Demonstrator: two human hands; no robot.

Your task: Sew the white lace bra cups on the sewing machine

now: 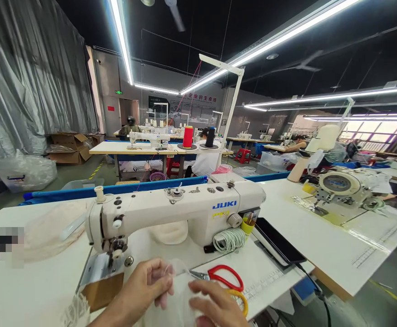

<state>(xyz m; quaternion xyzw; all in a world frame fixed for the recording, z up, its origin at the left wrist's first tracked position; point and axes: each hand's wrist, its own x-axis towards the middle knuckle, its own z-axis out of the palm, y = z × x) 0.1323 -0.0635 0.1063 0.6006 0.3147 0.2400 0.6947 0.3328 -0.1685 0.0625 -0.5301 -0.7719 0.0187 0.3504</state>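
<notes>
My left hand is closed, thumb and fingers pinching the edge of a sheer white piece of fabric. My right hand is at the fabric's right side, its fingers bent and apart, the fingertips at the cloth; its thumb is hidden. Partly behind that hand lies a pair of scissors with one red and one yellow handle loop, its blades pointing left toward the fabric. Just beyond my hands stands a white sewing machine, its needle area to the left of my left hand.
A coil of pale cord, a yellow cup and a dark tablet-like device sit right of the machine. Pale fabric lies at left. Another machine stands on the right-hand table. Co-workers sit farther back.
</notes>
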